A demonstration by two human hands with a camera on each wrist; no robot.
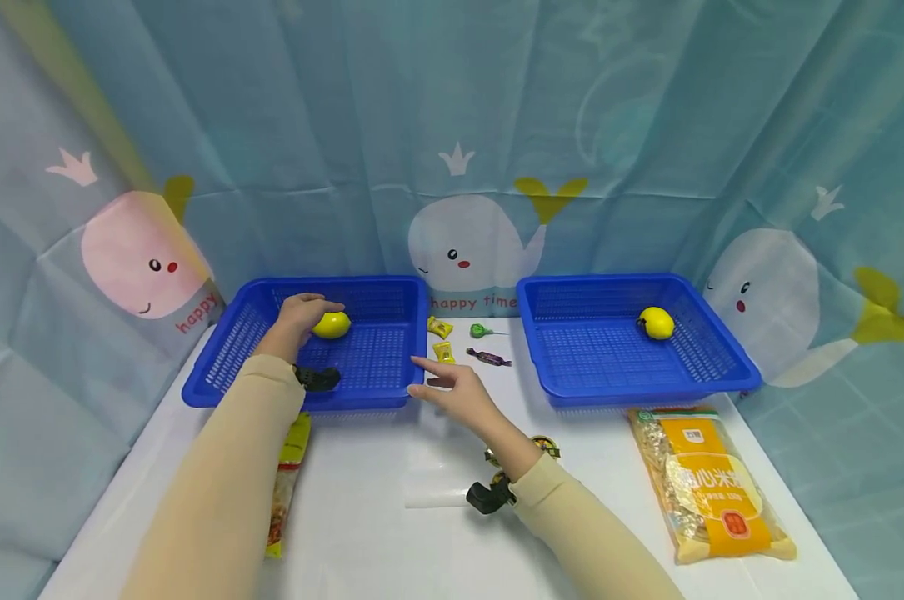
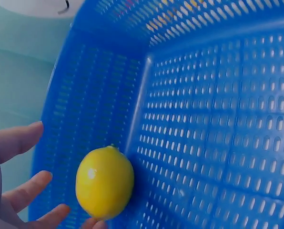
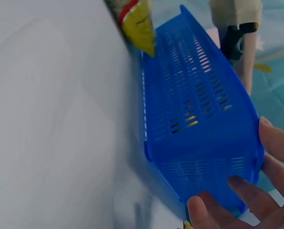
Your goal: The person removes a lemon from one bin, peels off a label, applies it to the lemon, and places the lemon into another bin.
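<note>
My left hand (image 1: 296,320) sits inside the left blue basket (image 1: 234,350), fingers spread and loose around the lemon (image 1: 332,324). The wrist view shows the fingertips (image 2: 35,188) just beside the lemon (image 2: 105,182), which rests on the mesh floor near a corner, so I judge it released or barely touched, not gripped. My right hand (image 1: 455,392), at frame centre, lies relaxed against the basket's near right corner (image 3: 204,143), steadying it. Beyond it lie wrapped candies (image 1: 489,357), and at right a second blue basket (image 1: 541,367) holds another lemon (image 1: 656,322). I judge this the placing or picking stage; next calls for either closing on the fruit or lifting clear.
</note>
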